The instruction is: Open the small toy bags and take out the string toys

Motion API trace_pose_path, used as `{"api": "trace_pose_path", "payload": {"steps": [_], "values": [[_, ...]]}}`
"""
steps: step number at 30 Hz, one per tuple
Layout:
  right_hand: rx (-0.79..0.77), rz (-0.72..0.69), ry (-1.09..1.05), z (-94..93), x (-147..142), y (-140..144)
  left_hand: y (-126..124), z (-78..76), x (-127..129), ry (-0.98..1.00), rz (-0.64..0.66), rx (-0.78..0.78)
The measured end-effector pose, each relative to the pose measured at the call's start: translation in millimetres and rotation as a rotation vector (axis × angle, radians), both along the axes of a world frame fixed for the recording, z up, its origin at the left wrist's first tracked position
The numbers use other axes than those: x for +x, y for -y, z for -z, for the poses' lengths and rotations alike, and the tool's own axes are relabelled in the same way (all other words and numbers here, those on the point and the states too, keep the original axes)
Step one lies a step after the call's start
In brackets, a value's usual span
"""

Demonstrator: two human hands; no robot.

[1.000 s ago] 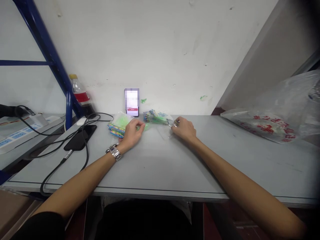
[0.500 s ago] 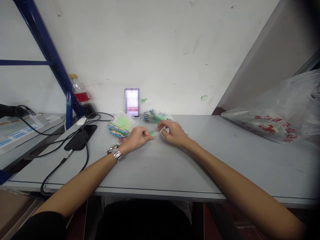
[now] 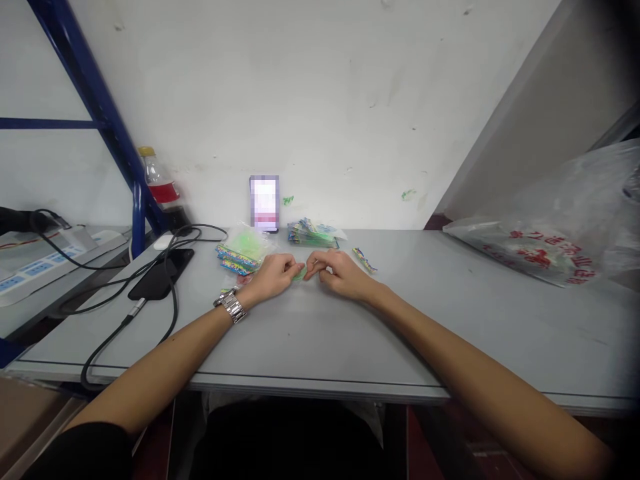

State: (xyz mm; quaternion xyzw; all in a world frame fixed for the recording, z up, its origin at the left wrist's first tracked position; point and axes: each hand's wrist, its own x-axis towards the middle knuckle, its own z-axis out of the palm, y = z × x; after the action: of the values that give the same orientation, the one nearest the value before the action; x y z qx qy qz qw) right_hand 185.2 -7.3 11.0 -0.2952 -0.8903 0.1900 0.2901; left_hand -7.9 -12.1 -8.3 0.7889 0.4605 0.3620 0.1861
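My left hand (image 3: 274,274), with a metal watch on its wrist, and my right hand (image 3: 336,272) meet over the grey table (image 3: 320,333). Both pinch a small green packet (image 3: 300,273) between their fingertips. Left of my hands lies a pile of green and colourful packets (image 3: 241,251). Behind them sits a stack of printed packets (image 3: 310,234). One colourful strip (image 3: 364,259) lies alone just right of my right hand.
A phone (image 3: 264,203) stands against the wall. A black phone (image 3: 161,274) with cables (image 3: 125,313) lies at the left, near a bottle (image 3: 159,187) and blue rack (image 3: 100,107). A large plastic bag (image 3: 550,227) fills the right side.
My right hand left the stack at the back and came in toward my left hand. Both hands now pinch the small green packet. A colourful strip lies uncovered to the right.
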Motion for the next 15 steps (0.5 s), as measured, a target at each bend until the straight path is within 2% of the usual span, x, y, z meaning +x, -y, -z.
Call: {"api": "trace_pose_path", "payload": {"steps": [7, 15], "values": [[0.048, 0.022, 0.116, 1.1, -5.3, 2.8, -0.9, 0.9, 0.0, 0.009, -0.015, 0.025], [0.111, 0.096, 0.234, -0.2, -5.5, -0.2, -1.4, 0.7, -1.6, 0.029, -0.107, 0.052]]}}
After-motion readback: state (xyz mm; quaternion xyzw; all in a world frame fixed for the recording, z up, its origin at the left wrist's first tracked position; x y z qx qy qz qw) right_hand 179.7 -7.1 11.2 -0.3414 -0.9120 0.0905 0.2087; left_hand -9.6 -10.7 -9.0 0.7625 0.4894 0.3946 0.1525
